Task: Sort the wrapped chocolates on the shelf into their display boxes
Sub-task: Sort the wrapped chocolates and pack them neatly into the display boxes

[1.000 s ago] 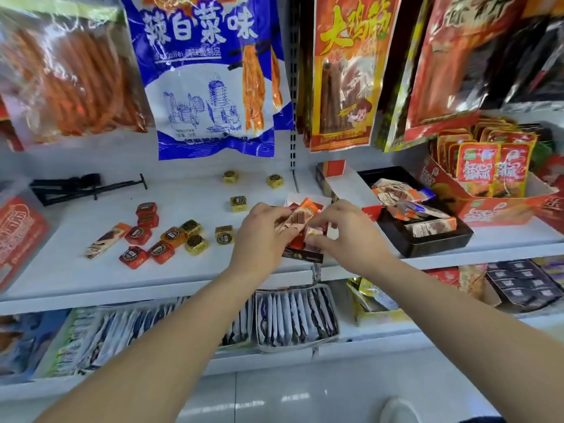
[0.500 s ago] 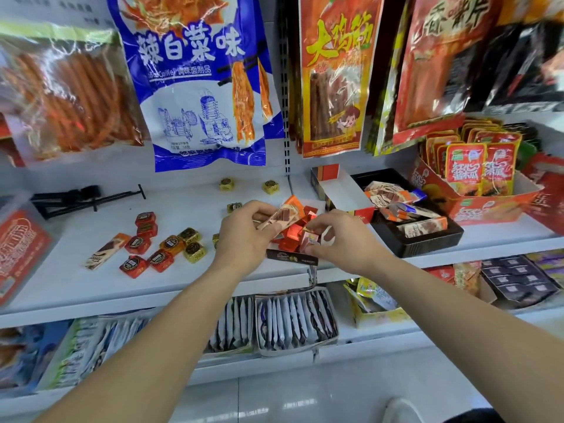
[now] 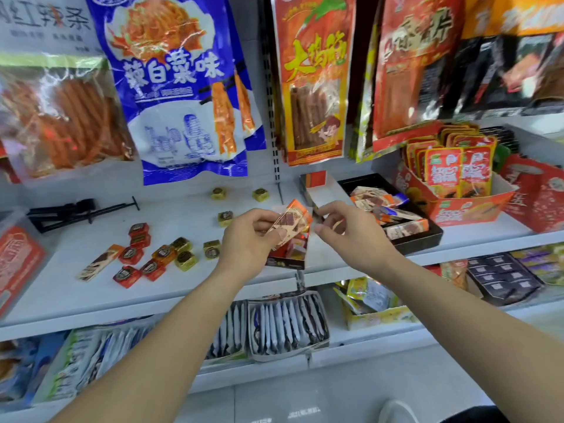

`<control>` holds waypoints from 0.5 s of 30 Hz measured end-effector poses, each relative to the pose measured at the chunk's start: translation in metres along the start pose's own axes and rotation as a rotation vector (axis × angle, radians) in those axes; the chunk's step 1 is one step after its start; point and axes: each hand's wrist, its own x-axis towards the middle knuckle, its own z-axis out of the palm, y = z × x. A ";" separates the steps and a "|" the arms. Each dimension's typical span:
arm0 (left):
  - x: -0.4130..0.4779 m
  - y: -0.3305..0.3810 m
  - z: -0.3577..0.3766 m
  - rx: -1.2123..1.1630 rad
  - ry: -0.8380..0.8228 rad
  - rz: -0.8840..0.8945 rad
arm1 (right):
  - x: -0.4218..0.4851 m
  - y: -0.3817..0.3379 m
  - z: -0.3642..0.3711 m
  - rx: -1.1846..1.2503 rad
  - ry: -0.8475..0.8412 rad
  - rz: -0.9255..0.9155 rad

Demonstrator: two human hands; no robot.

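My left hand [image 3: 247, 239] pinches a small fan of long orange-and-brown wrapped chocolate bars [image 3: 290, 225], held just above the small open red display box [image 3: 290, 256] near the front edge of the white shelf [image 3: 61, 288]. My right hand [image 3: 345, 235] sits just beside the bars with its fingers curled; I cannot tell whether it grips anything. To the right, the black display tray [image 3: 427, 239] already holds several such bars. To the left, red and gold square foil chocolates [image 3: 152, 257] and one long bar [image 3: 100, 261] lie loose, so I judge plenty of sorting remains.
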 end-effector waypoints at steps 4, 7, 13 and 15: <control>-0.005 0.022 0.042 -0.111 -0.067 0.034 | -0.014 0.008 -0.022 0.091 0.043 0.059; -0.005 0.033 0.069 -0.138 -0.131 0.028 | -0.021 0.026 -0.047 0.102 0.092 0.128; -0.002 0.051 0.112 -0.153 -0.283 0.038 | -0.031 0.057 -0.084 0.197 0.131 0.173; 0.003 0.055 0.123 -0.143 -0.320 0.036 | -0.029 0.064 -0.091 0.270 0.183 0.183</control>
